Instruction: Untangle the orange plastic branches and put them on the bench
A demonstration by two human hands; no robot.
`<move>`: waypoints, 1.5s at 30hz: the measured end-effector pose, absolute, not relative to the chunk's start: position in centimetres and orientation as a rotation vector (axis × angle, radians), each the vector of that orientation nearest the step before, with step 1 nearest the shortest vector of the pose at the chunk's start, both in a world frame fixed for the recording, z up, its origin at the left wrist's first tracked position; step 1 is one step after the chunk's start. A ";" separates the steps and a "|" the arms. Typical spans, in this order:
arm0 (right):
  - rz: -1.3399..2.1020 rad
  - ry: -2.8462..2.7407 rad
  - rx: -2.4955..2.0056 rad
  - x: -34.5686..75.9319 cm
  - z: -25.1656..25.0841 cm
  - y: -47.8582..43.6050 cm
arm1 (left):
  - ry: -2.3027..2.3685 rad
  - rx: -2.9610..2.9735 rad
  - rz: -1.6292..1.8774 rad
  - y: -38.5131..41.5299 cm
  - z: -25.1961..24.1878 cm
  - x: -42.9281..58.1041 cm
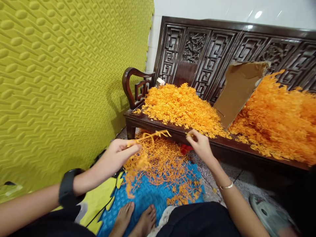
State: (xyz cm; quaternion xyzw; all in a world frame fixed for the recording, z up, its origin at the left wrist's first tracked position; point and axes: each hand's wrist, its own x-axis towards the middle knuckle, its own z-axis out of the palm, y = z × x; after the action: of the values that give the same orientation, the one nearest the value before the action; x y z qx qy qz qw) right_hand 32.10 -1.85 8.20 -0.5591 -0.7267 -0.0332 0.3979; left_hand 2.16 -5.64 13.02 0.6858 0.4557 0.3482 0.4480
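Observation:
My left hand (125, 151) is closed, thumb against fingers, on an orange plastic sprue (155, 134) whose thin branches stick out to the right. More orange pieces (143, 162) hang or lie just beneath that hand; I cannot tell whether they are part of what it holds. To the right, apart from the sprue, my right hand (197, 141) is pinched in front of the bench edge. A tiny orange bit seems to show at its fingertips, too small to name. Below both hands, a tangle of thin orange strands (163, 161) covers part of the blue foam mat (140, 194).
A dark carved wooden bench (153, 120) bears a heap of small orange pieces (182, 105). A cardboard sheet (238, 89) divides it from a second orange heap (283, 118). Yellow foam matting (61, 82) stands at left. A grey-green shoe (266, 210) is at lower right.

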 end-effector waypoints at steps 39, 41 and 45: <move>0.772 -2.313 -0.751 22.7 11.8 -6.0 | 0.985 1.537 0.631 -5.4 12.7 0.6; 0.658 -2.328 -0.760 23.0 11.3 -6.3 | 0.982 1.571 0.583 -5.4 12.6 0.3; 0.433 -2.330 -0.799 23.6 10.5 -6.3 | 0.992 1.644 0.560 -5.2 12.2 -0.7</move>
State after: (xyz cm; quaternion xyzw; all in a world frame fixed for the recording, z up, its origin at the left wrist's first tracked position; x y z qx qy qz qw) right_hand 23.57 -6.25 10.48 -0.3034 -0.8843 0.1643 0.3148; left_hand -0.74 -5.22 12.16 0.6916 0.4172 0.2355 0.5405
